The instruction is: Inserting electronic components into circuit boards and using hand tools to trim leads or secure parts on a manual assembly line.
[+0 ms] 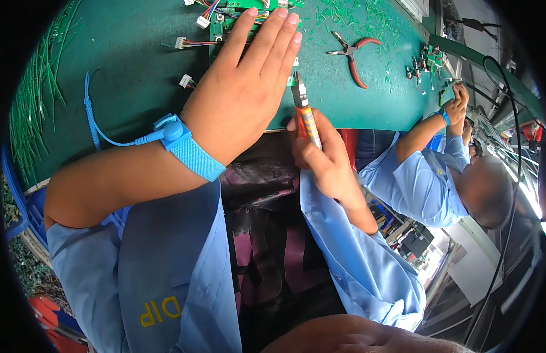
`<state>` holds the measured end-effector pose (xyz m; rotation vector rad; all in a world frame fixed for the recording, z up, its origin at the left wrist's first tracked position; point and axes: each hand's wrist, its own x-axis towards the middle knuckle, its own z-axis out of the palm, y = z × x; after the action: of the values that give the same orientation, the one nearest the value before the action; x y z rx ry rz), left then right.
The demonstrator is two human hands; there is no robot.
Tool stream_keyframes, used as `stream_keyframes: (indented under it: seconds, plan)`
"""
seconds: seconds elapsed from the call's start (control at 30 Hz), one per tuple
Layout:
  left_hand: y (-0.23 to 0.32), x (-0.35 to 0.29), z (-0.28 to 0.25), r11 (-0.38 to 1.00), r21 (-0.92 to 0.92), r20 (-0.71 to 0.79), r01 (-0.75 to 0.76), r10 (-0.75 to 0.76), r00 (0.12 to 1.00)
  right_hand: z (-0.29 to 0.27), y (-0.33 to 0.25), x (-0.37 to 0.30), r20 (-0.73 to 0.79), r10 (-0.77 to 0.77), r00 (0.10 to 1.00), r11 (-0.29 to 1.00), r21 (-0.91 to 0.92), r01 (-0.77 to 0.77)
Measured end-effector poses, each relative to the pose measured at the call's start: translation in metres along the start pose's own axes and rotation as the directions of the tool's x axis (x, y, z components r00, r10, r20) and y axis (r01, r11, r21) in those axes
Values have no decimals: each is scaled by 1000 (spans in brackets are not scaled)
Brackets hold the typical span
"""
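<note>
My left hand (246, 82) lies flat with its fingers stretched out, pressing on green circuit boards (217, 28) at the top of the bench. Wires with white plugs (203, 22) stick out from the boards' left side. A blue wrist strap (193, 156) with a coiled cord circles my left wrist. My right hand (326, 150) is closed around an orange-and-yellow utility knife (308, 123). Its dark tip points up to the boards' lower right edge, beside my left fingers. Much of the boards is hidden under my left hand.
Red-handled pliers (353, 59) lie on the green mat (378, 106) to the right, among green clippings (361, 17). Long green strips (40, 82) are heaped at the far left. A co-worker (420, 176) sits at the right, near small wired boards (428, 62).
</note>
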<state>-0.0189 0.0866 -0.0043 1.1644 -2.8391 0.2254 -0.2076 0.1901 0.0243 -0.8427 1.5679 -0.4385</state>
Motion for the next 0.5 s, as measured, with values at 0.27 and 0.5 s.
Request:
stream_keyframes:
  seconds: [0.27, 0.5]
  plan:
    - [4, -1, 5, 999, -31, -62, 16, -18, 998, 0, 8, 5, 100, -47, 994, 955, 297, 16]
    - [5, 0, 3, 998, -60, -128, 25, -32, 991, 0, 7, 1, -4, -65, 998, 998, 27, 65]
